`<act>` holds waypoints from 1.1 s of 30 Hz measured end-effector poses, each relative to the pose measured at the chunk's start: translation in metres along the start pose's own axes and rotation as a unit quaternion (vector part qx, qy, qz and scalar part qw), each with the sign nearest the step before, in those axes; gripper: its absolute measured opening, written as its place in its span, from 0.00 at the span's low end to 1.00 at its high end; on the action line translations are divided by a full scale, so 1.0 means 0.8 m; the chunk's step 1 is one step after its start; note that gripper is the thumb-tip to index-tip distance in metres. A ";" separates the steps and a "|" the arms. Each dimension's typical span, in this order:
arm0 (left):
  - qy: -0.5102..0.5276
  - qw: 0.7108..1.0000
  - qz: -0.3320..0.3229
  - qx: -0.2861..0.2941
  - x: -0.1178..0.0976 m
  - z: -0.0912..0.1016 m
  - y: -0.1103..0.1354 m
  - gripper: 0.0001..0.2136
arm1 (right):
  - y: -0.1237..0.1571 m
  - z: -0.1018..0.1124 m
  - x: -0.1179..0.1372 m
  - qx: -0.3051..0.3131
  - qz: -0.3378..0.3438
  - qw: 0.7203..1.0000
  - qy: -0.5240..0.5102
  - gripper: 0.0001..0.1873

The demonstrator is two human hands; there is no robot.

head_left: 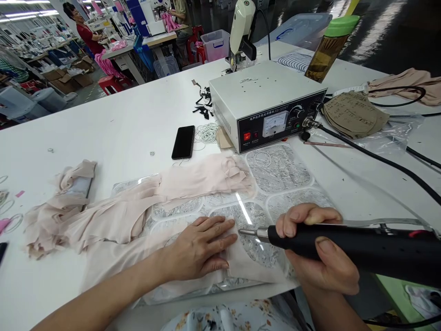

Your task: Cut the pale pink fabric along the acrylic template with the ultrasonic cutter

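My left hand (203, 246) lies flat, fingers stretched out, on a pale pink piece of thin fabric (251, 264) spread over a clear patterned mat (289, 174). In my right hand (320, 253) is a black handheld ultrasonic welding tool (372, 246), held level with its metal tip pointing left. That tip is close to my left fingertips, at the fabric; whether it touches cannot be made out. Behind my hands lies a stack of the same pale pink fabric (206, 177), with more bunched fabric (58, 211) to the left.
A white control box (265, 101) with a meter stands behind the mat, its black cable (389, 161) running right. Around it are a phone (183, 142), a green-lidded bottle (330, 50), brown card templates (356, 112) and a white machine (241, 32). People sit at sewing tables farther back.
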State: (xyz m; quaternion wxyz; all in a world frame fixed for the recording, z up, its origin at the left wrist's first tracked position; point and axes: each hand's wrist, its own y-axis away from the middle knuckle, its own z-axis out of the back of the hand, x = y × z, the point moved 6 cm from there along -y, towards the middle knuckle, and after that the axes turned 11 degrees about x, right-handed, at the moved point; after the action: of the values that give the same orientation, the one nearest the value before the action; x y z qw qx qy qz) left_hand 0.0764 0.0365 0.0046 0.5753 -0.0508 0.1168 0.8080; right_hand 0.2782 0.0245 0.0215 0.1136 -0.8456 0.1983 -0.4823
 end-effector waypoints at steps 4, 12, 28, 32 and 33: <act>-0.011 1.000 0.000 0.001 0.000 0.000 -0.001 0.24 | 0.001 -0.001 -0.001 0.008 -0.001 1.000 0.001 0.06; -0.020 1.000 0.004 0.001 0.000 -0.002 0.000 0.25 | -0.003 -0.009 -0.002 0.046 -0.003 0.999 0.012 0.04; 0.011 0.999 0.032 -0.031 -0.015 -0.001 0.010 0.25 | 0.019 0.018 0.004 0.001 -0.051 0.998 -0.038 0.07; 0.018 0.998 0.049 -0.047 -0.027 -0.002 0.011 0.24 | 0.024 0.016 0.005 0.022 -0.053 0.997 -0.059 0.07; 0.018 0.997 0.051 -0.047 -0.030 -0.003 0.010 0.23 | 0.025 0.015 0.005 0.028 -0.054 0.996 -0.065 0.07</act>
State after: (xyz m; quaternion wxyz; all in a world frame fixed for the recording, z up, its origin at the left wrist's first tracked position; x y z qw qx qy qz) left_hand 0.0764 0.0114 0.0084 0.5278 -0.0866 0.0916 0.8399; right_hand 0.2861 0.0048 0.0107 0.1233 -0.8812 0.1308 -0.4372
